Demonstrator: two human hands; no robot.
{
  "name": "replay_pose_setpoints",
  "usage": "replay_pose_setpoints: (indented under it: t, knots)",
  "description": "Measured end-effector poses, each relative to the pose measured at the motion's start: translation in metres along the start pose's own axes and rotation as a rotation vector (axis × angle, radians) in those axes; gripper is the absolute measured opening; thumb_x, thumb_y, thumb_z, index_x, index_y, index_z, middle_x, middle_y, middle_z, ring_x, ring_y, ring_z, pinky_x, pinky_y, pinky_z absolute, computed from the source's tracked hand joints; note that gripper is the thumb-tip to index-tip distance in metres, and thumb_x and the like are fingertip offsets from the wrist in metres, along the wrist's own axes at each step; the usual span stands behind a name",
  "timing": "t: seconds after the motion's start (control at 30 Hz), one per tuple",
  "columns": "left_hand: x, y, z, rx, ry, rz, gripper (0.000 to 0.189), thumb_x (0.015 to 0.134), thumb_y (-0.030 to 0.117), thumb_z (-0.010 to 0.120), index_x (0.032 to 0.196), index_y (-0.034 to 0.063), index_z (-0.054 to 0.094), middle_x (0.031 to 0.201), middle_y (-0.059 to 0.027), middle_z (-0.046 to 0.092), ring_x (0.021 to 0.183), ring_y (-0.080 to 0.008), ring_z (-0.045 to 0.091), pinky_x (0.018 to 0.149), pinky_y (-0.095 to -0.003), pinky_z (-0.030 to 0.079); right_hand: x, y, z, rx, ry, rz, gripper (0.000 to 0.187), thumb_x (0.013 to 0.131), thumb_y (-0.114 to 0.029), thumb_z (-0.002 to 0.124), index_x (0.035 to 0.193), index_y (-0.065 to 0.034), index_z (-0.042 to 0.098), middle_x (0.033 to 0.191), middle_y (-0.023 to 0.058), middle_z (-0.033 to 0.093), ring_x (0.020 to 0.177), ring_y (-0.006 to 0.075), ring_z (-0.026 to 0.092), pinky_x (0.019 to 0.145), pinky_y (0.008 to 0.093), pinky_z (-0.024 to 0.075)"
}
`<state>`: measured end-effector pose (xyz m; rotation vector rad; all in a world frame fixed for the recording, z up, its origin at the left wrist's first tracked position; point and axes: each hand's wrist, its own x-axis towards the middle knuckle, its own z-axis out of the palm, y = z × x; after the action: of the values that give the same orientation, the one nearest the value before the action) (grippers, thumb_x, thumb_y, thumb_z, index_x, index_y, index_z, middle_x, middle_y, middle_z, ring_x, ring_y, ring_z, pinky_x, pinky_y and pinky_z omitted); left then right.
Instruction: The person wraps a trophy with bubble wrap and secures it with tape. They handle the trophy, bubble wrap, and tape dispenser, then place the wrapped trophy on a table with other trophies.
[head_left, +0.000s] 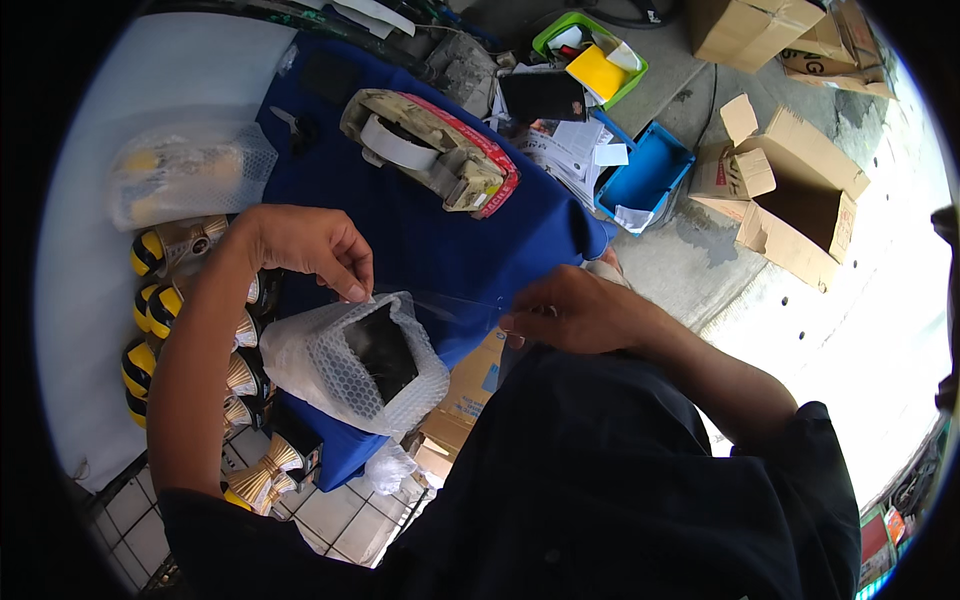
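A clear strip of tape (450, 301) stretches in the air between my two hands, above the blue cloth. My left hand (311, 251) pinches its left end between thumb and fingertips, right at the upper edge of a bubble-wrapped bundle (322, 364). The bundle lies on its side, and a black flat end (381, 351) shows inside the open wrap. My right hand (574, 311) is apart from the bundle, fingers curled on the other end of the strip. Part of that grip is in shade.
A tape dispenser (427, 150) and scissors (294, 127) rest on the blue cloth (525, 199). To the left are another wrapped bundle (191, 176) and several gold trophies with yellow-and-black balls (165, 311). An open carton (795, 199) and a blue crate (649, 169) stand on the floor.
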<state>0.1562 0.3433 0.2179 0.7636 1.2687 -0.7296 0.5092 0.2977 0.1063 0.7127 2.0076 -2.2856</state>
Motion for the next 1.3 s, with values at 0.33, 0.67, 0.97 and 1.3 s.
replay_pose_setpoints:
  t: [0.33,0.67,0.97,1.3]
  knots:
    - [0.061,-0.099,-0.042,-0.312,-0.318,-0.096,0.07,0.092,0.018,0.095,0.141,-0.0045,0.052,0.097,-0.0117,0.078,0.081,-0.0107,0.068,0.063,-0.0234,0.044,0.058,-0.013,0.043,0.235,-0.004,0.334,0.058,0.108,-0.059,0.068,0.088,-0.0076,0.087,0.084,0.0069,0.078,0.083,0.0181,0.069,0.085,0.0362,0.0533]
    - [0.095,-0.101,-0.019,-0.073,-0.314,-0.209,0.088,0.08,0.031,0.103,0.143,-0.0072,0.055,0.107,-0.0154,0.081,0.093,-0.0172,0.073,0.073,-0.0314,0.053,0.051,0.016,0.083,0.482,-0.064,0.202,0.052,0.109,-0.051,0.07,0.089,-0.0062,0.087,0.093,0.0101,0.082,0.098,0.0211,0.073,0.099,0.035,0.0534]
    - [0.048,-0.043,0.03,0.694,0.248,-0.324,0.096,0.073,0.046,0.103,0.143,-0.0043,0.061,0.13,-0.0219,0.076,0.121,-0.0381,0.074,0.108,-0.0479,0.058,0.047,0.018,0.104,0.609,-0.312,0.468,0.055,0.109,-0.055,0.069,0.096,-0.0056,0.087,0.108,0.0096,0.081,0.107,0.0186,0.069,0.101,0.0329,0.0486]
    - [-0.016,-0.066,0.237,0.818,0.971,0.244,0.133,0.077,0.083,0.083,0.17,0.0012,0.034,0.179,-0.031,0.025,0.17,-0.051,0.016,0.132,-0.079,0.007,0.035,0.022,0.122,0.629,-0.2,0.427,0.048,0.113,-0.048,0.064,0.105,-0.0055,0.086,0.092,0.0045,0.073,0.087,0.0174,0.059,0.086,0.0332,0.0486]
